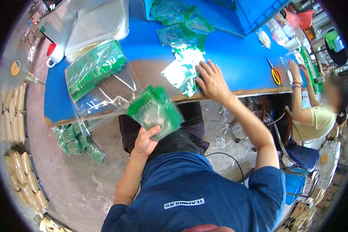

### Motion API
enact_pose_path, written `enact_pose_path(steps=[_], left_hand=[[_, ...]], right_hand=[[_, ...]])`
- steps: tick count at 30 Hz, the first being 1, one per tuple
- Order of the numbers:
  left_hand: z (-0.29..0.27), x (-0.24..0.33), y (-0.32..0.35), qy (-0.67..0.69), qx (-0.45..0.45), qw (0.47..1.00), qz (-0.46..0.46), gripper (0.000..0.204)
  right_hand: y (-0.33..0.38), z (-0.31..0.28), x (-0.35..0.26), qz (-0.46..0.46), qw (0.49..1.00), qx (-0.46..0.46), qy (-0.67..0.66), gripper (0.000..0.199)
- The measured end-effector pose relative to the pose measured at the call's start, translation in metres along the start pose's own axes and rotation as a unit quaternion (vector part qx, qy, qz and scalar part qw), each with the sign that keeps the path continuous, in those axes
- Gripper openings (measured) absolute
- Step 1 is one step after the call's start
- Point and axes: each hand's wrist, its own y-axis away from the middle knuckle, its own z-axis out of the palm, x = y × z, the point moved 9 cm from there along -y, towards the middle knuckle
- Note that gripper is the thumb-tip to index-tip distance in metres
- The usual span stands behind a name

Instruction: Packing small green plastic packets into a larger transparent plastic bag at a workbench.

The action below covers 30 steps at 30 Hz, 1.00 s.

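My left hand grips a stack of green-and-clear plastic packets in front of my lap, thumb on top. With fingers stretched out, my right hand lies at the right side of a shiny pile of similar packets near the table's front edge. Its fingertips are at the pile's edge, and glare hides the packets' details. Left of the held stack, a large clear bag lies partly over the edge, with rows of green packets inside its upper part.
More green-edged packets lie behind the pile, by a blue crate. Clear bags and a white mug stand back left. Scissors lie right on the blue table. A co-worker sits at the right; packets hang below left.
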Motion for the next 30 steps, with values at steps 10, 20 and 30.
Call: enact_pose_path(steps=[10, 20, 30], left_hand=[[0.014, 0.003, -0.016, 0.015, 0.084, 0.995, 0.061, 0.048], [-0.021, 0.013, 0.018, -0.021, 0.091, 0.991, 0.091, 0.054], [-0.028, 0.037, 0.018, -0.063, 0.029, 0.993, 0.097, 0.062]], right_hand=[[0.003, -0.01, -0.08, -0.068, 0.972, -0.001, -0.226, 0.043], [-0.037, -0.005, -0.057, -0.047, 0.996, 0.07, -0.008, 0.038], [-0.014, -0.003, -0.118, -0.223, 0.927, -0.001, -0.301, 0.027]])
